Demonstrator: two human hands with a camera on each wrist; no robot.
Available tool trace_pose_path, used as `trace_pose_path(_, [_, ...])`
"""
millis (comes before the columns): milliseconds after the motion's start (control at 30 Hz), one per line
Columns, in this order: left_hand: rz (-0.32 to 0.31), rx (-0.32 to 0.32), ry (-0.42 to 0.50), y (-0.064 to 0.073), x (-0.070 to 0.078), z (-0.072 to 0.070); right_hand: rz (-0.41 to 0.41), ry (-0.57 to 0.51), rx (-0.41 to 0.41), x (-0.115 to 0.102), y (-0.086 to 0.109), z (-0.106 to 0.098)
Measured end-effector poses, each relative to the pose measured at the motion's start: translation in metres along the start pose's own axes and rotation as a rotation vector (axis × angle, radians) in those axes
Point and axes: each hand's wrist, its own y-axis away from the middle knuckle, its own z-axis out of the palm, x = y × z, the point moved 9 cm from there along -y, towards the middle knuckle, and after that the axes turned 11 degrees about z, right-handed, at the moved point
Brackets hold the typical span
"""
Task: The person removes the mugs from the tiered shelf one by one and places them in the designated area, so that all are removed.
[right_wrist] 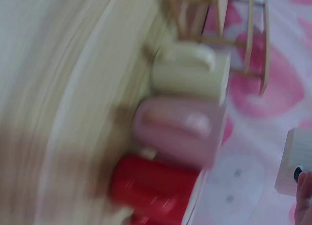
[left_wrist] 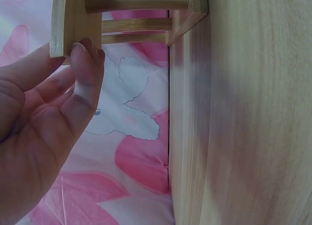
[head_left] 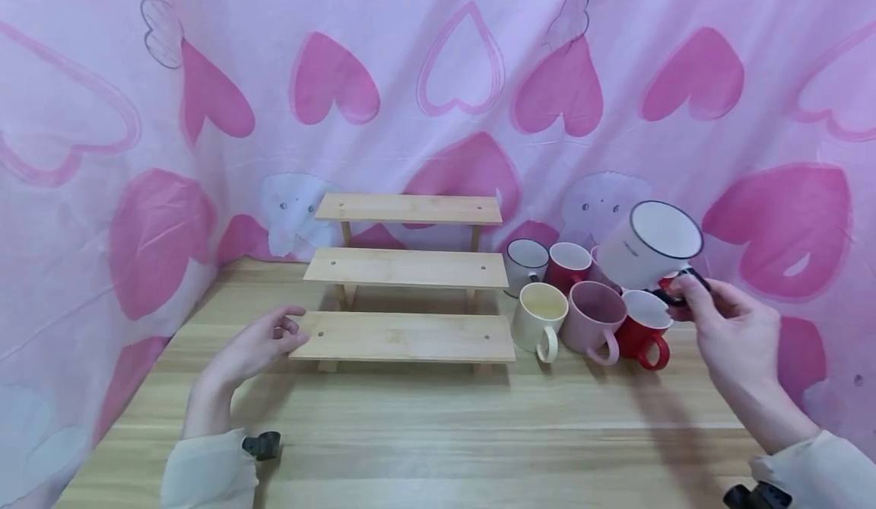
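Note:
My right hand pinches the black handle of a white mug with a dark rim, tilted and held up over the other mugs. Only a corner of that mug and some fingertips show in the right wrist view. My left hand grips the left end of the lowest board of a three-step wooden shelf; in the left wrist view, thumb and fingers take the board's end between them. Right of the shelf stand a cream mug, a mauve mug and a red mug.
Behind the front mugs stand another dark-rimmed white mug and a second red one, with a further pink mug partly hidden. A pink heart-patterned cloth hangs behind and beside the wooden table.

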Motion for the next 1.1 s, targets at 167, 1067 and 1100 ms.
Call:
trace_pose_path(167, [0.005, -0.005, -0.001, -0.003, 0.001, -0.001, 0.094, -0.258, 0.036, 0.036, -0.011, -0.031])
trace_pose_path(1067, [0.014, 0.003, 0.040, 0.000, 0.000, 0.000, 0.233, 0.005, 0.133, 0.139, -0.027, -0.084])
trace_pose_path(1100, [0.016, 0.003, 0.040, -0.001, 0.000, 0.000, 0.238, 0.030, 0.129, 0.142, -0.027, -0.084])
